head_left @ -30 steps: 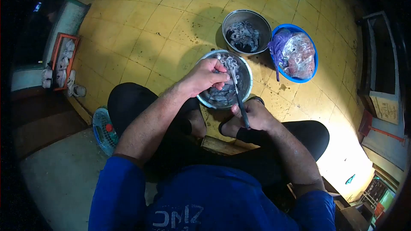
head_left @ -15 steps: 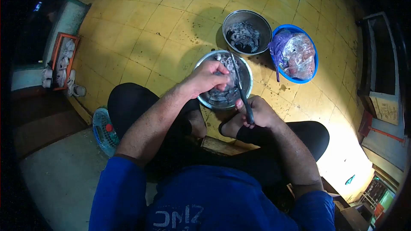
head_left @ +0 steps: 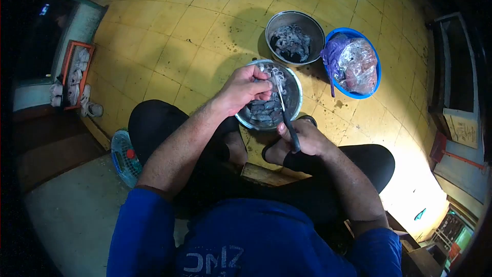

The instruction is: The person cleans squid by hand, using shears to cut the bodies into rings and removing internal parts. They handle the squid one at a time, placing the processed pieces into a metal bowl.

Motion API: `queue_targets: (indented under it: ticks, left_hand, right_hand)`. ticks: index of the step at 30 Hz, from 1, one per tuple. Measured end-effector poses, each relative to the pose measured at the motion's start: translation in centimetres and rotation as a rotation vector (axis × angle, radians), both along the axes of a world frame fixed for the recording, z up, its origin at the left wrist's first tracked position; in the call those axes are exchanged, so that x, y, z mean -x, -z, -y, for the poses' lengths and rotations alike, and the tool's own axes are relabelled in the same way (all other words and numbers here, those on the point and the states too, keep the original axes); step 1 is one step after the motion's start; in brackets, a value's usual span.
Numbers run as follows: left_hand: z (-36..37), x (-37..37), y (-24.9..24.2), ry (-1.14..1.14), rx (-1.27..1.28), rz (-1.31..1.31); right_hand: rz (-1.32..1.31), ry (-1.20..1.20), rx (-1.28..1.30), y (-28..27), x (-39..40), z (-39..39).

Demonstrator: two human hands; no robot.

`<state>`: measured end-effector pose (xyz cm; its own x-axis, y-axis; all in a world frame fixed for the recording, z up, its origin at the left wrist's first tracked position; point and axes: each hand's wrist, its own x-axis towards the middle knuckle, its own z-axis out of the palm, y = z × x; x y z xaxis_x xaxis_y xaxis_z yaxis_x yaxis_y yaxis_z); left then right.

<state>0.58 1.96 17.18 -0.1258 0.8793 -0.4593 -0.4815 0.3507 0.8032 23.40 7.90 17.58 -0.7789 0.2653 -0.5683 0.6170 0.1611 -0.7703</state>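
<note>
My right hand [head_left: 309, 137] grips the black handle of a pair of scissors [head_left: 290, 128], whose metal blades point up and away over a metal basin [head_left: 300, 95]. My left hand [head_left: 246, 91] is closed above the basin's left side, its fingertips pinching a small pale squid [head_left: 271, 75] beside the blades; the fingers partly hide it. Grey, slick squid [head_left: 264, 111] lie in the near part of the basin, and pale curled pieces sit toward its far rim.
Beyond the basin stands a metal pot [head_left: 270, 35] holding pale, wet pieces in dark liquid. To its right is a blue tub [head_left: 378, 74] with purple and clear plastic bags. A green basket-like object [head_left: 123, 156] sits by my left knee. Shoes fill an orange rack [head_left: 72, 74] at left.
The scissors have shifted slightly toward my left hand, and the blades now meet what its fingers hold. My right hand has turned a little; the containers stay put.
</note>
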Motion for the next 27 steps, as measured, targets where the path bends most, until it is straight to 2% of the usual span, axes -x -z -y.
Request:
queue_targets:
  ticks: [10, 16, 19, 21, 27]
  left_hand:
    - [-0.1, 0.6, -0.3, -0.016, 0.015, 0.001]
    - [0.1, 0.1, -0.3, 0.174, 0.117, -0.087]
    - [0.1, 0.4, -0.3, 0.155, 0.116, -0.078]
    - [0.1, 0.4, -0.2, 0.158, 0.116, -0.092]
    - [0.1, 0.0, -0.5, 0.229, 0.133, -0.151]
  right_hand:
    - [0.046, 0.039, -0.145, -0.7, 0.0, 0.7]
    - [0.043, 0.025, -0.104, 0.2, -0.1, 0.7]
    - [0.036, 0.029, -0.043, -0.5, -0.1, 0.6]
    - [0.142, 0.008, 0.029, -0.9, 0.1, 0.4]
    - [0.076, 0.044, 0.05, 0.0, 0.0, 0.6]
